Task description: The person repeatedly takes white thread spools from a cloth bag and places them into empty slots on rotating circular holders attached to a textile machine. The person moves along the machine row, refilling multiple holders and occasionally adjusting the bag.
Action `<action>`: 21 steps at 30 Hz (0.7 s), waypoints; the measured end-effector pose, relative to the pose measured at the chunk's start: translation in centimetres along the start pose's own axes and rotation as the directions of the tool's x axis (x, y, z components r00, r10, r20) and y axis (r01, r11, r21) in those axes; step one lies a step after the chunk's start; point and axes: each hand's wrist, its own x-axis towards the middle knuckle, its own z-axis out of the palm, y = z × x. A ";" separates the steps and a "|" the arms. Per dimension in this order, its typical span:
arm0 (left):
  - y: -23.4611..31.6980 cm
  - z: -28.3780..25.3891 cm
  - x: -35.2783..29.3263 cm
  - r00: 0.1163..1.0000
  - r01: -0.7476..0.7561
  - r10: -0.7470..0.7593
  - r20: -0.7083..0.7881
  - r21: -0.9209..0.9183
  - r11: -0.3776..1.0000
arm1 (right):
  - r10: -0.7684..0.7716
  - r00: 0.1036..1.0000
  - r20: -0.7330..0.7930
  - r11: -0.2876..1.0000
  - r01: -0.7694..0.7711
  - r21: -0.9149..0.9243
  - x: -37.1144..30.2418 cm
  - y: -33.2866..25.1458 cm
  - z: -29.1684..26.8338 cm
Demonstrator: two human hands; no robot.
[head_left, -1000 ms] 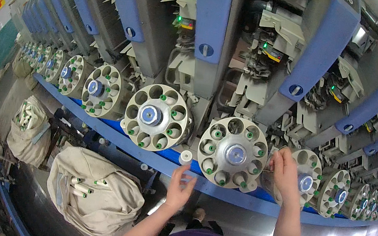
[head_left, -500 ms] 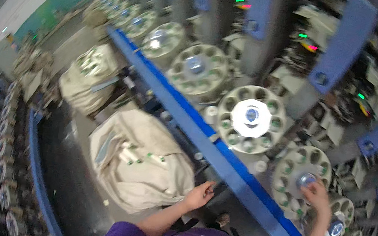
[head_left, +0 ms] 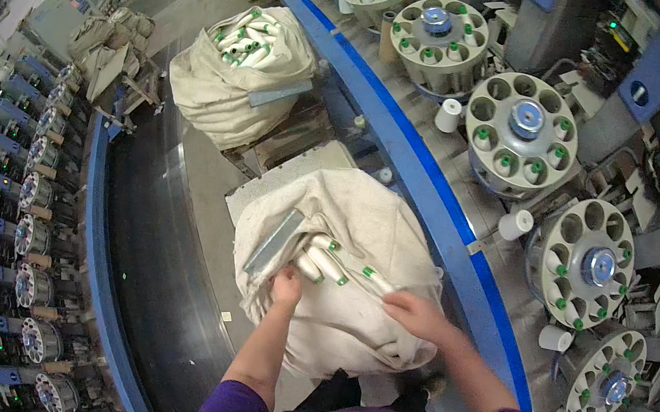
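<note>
Head view: both hands are at the mouth of the near cream cloth sack [head_left: 352, 332], where white yarn bobbins with green tips [head_left: 328, 269] lie in a loose cluster. The left hand [head_left: 287, 286] is curled at the left edge of the mouth, beside the bobbins; whether it pinches cloth or a bobbin, I cannot tell. The right hand [head_left: 415, 314] has bent fingers at the right edge, close to a lone bobbin [head_left: 377, 281]; its grip is partly hidden too. A grey-blue strip [head_left: 275, 240] lies on the sack's left fold. To the right run a blue rail [head_left: 421, 156] and round bobbin magazines [head_left: 599, 267]. Handling well here probably means keeping the cloth folds spread apart, so none flops over the bobbins, and touching the wound yarn lightly, since rough fingers could snag it.
</note>
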 end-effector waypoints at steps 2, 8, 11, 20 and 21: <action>-0.5 2.3 2.6 0.998 0.052 -0.043 0.047 -0.232 0.971 | 0.162 0.987 0.004 0.968 -0.159 -0.192 7.3 2.7 4.0; -1.6 5.9 5.3 0.972 0.236 -0.178 0.157 -0.570 0.787 | -0.021 0.986 -0.163 0.836 -0.072 -0.544 18.5 4.1 10.7; -1.5 5.2 4.6 0.933 0.357 -0.348 0.094 -0.379 0.854 | 0.037 0.988 -0.147 0.725 -0.128 -0.677 21.5 3.6 12.5; -1.0 1.5 3.7 0.749 0.638 -0.254 0.611 -0.565 0.522 | 0.302 0.953 -0.017 0.770 -0.255 -0.584 19.9 0.7 10.1; -0.8 1.5 3.7 0.722 0.672 -0.270 0.637 -0.556 0.489 | 0.234 0.972 -0.012 0.802 -0.200 -0.563 18.5 0.8 9.1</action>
